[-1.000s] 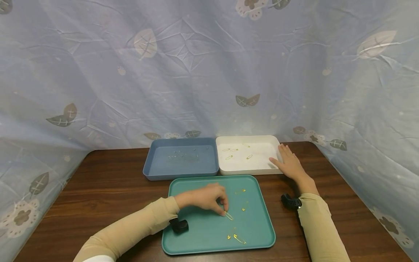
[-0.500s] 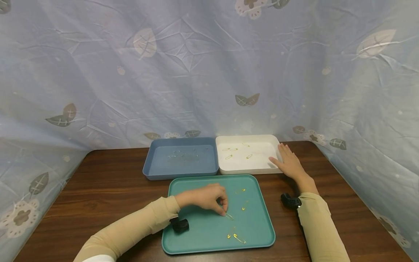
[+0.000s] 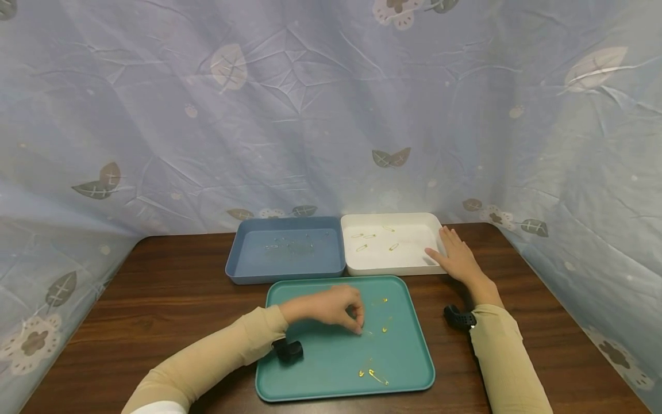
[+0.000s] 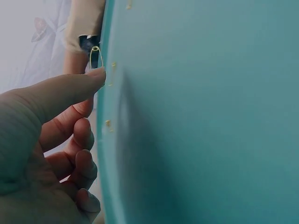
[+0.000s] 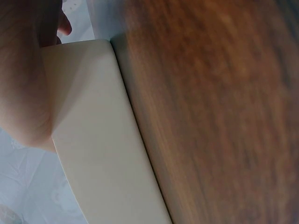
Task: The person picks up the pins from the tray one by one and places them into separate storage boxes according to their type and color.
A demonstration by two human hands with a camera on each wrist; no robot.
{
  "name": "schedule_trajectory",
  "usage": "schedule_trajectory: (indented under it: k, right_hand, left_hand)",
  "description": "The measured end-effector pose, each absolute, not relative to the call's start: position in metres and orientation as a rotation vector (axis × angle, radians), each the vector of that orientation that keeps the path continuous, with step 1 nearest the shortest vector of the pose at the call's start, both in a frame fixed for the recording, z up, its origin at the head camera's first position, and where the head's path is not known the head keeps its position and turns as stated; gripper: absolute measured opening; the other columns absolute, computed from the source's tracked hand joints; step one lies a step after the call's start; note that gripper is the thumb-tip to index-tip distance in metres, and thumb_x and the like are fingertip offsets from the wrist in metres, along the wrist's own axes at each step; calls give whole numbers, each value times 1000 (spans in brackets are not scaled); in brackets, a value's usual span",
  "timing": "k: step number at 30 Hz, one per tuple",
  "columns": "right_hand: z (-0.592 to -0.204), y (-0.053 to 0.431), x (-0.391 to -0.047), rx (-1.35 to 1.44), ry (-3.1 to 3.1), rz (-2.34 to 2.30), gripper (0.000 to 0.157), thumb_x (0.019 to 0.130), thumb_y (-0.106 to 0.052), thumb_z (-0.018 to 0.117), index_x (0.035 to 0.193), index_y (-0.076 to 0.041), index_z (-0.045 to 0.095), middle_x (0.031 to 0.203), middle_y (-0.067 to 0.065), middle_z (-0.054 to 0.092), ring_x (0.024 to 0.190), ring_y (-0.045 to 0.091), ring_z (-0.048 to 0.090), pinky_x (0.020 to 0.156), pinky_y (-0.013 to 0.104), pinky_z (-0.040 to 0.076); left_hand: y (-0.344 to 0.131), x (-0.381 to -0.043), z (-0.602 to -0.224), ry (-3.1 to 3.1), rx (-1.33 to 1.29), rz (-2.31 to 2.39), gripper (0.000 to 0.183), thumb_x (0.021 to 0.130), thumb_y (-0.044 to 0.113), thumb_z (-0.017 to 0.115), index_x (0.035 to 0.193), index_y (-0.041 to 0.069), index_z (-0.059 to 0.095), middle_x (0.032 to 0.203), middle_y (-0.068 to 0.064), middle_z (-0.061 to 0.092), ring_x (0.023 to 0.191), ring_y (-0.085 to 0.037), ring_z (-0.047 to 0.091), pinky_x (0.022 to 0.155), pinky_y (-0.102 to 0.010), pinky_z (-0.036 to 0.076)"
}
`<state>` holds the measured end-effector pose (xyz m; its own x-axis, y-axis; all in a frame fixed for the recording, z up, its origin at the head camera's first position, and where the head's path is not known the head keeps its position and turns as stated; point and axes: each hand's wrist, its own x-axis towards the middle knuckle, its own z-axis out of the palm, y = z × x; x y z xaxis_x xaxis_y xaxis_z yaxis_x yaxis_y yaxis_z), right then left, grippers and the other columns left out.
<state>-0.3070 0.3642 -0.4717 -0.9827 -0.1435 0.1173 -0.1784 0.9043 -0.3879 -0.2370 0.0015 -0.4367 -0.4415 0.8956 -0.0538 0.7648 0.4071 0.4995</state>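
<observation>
Over the green tray (image 3: 320,368), my left hand (image 3: 333,306) pinches a gold safety pin (image 4: 96,51) between thumb and forefinger. The pin's rounded coil end points away from the fingertips in the left wrist view; its other end is hidden behind the thumb. Several gold safety pins lie on the green tray, among them one (image 3: 379,378) near its front edge and another (image 3: 384,330) right of the left hand. My right hand (image 3: 457,259), fingers straight, rests on the right rim of the white tray (image 3: 393,271), whose side wall fills much of the right wrist view.
Several gold safety pins, such as one pin (image 3: 361,248), lie spread in the white tray. A blue tray (image 3: 285,276) beside it on the left holds small silvery pins (image 3: 272,247). All stand on a dark wooden table (image 3: 170,287) before a patterned curtain (image 3: 310,115).
My left hand has risen slightly and shifted a little to the right with the safety pin in its pinch. The right hand has stayed at the white tray's rim.
</observation>
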Motion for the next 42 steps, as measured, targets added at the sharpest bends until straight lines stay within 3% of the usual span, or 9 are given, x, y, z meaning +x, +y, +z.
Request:
schedule_trajectory:
  k: [6, 11, 17, 24, 31, 42]
  right_hand:
    - [-472, 364, -307, 250, -2976, 635, 87, 99, -52, 45, 154, 5, 9, 161, 27, 9, 149, 46, 5, 115, 68, 8]
    - [-473, 365, -306, 251, -2970, 630, 87, 99, -52, 45, 154, 6, 10, 161, 28, 9, 149, 46, 5, 115, 68, 9]
    - [-474, 365, -305, 244, -2968, 624, 87, 99, -51, 45, 153, 6, 10, 161, 28, 9, 149, 46, 6, 115, 68, 9]
    - [-474, 366, -306, 249, -2962, 617, 86, 99, -51, 45, 153, 7, 11, 160, 28, 10, 148, 47, 7, 114, 68, 10]
    - [-472, 365, -305, 252, -2954, 617, 85, 99, -49, 45, 153, 8, 12, 160, 29, 10, 148, 47, 7, 115, 67, 10]
    - [-470, 363, -305, 257, -2955, 604, 85, 99, -50, 46, 153, 8, 13, 160, 29, 11, 148, 48, 8, 115, 67, 11]
  left_hand:
    - [8, -248, -425, 2392, 1519, 623, 5, 81, 26, 79, 79, 23, 76, 84, 10, 59, 83, -11, 52, 80, -17, 35]
    - [13, -258, -413, 2405, 1500, 680, 5, 85, 25, 77, 81, 22, 75, 86, 6, 55, 83, -17, 49, 78, -20, 35]
    - [23, -273, -402, 2452, 1485, 775, 6, 85, 22, 76, 83, 18, 75, 83, 2, 54, 79, -13, 43, 72, -21, 35]
    - [36, -292, -394, 2501, 1417, 851, 7, 85, 21, 76, 85, 14, 74, 84, -1, 56, 83, -19, 49, 76, -23, 37]
    - [48, -313, -388, 2607, 1332, 918, 9, 87, 22, 74, 85, 13, 75, 88, -3, 65, 86, -14, 53, 81, -25, 44]
    - [67, -341, -376, 2769, 1069, 972, 12, 89, 25, 72, 91, 14, 76, 99, -3, 70, 97, -19, 61, 84, -30, 50]
